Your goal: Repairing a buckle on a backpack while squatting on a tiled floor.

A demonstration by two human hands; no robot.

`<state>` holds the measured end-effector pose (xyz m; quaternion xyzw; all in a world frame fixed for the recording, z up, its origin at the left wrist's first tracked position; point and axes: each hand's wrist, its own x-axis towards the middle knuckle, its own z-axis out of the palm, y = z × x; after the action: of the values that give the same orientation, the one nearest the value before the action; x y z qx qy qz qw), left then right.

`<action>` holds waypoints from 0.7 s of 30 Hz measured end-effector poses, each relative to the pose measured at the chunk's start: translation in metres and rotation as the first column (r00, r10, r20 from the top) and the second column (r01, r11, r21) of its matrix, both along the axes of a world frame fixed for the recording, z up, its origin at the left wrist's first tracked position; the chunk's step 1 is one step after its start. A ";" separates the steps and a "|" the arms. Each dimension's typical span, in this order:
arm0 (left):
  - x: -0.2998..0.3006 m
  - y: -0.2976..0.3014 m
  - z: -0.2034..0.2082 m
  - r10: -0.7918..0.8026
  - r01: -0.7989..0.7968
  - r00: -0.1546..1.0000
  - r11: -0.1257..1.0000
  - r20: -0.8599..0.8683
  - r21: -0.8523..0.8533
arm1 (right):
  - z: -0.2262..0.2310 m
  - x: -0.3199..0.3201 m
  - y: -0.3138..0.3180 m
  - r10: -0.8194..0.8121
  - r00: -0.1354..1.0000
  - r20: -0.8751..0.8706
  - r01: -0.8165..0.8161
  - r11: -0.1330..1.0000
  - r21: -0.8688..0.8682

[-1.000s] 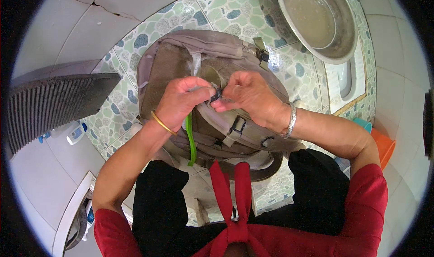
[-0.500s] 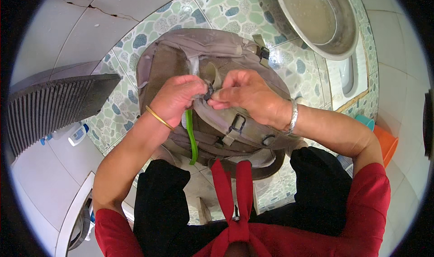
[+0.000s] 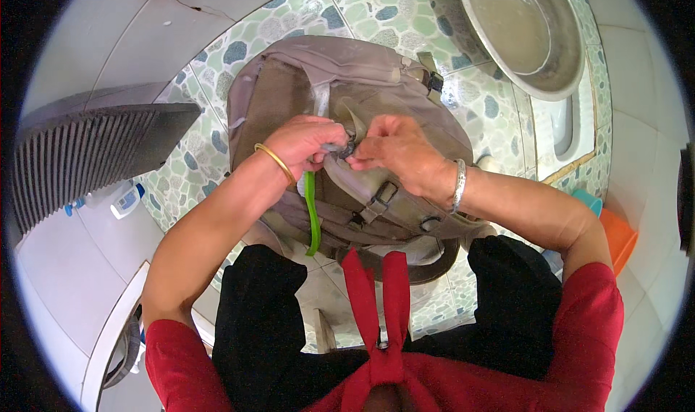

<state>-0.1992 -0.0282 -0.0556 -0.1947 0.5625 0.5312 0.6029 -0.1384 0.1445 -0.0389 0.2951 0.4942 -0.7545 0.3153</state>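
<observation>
The left hand (image 3: 308,138) and right hand (image 3: 407,153) meet fingertip to fingertip at a dark buckle (image 3: 348,148), above a brown backpack (image 3: 279,97). A green strip (image 3: 311,213) hangs just below the left hand; beyond the right sits a metal basin (image 3: 559,68) holding cloudy water (image 3: 510,28).

The backpack (image 3: 405,108) lay on the floor (image 3: 384,14) before the person, a buckle (image 3: 348,148) between the left hand (image 3: 305,140) and right hand (image 3: 404,153) over its middle. Left of it was a board (image 3: 94,158), a bottle (image 3: 127,201) just beside that. Beyond, to the right, a basin (image 3: 563,68) with water (image 3: 510,28) in it overlapped a squat toilet (image 3: 575,148).
</observation>
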 end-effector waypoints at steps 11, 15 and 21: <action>0.016 -0.017 -0.013 0.068 -0.050 0.986 0.991 -0.152 0.123 | -0.007 -0.007 0.003 0.401 0.855 -0.328 -0.212 0.848 0.486; 0.022 0.003 -0.003 0.188 -0.177 0.967 0.981 -0.171 0.079 | -0.012 -0.011 0.002 0.500 0.704 -0.504 -0.137 0.792 0.594; 0.026 -0.009 -0.017 0.437 -0.403 0.893 0.884 -0.112 0.239 | -0.014 -0.019 0.005 0.488 0.734 -0.471 -0.185 0.812 0.553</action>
<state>-0.1728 -0.0370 -0.0726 -0.2037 0.4949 0.7196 0.4424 -0.1573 0.1500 -0.0533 0.0134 0.7812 -0.5917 0.1988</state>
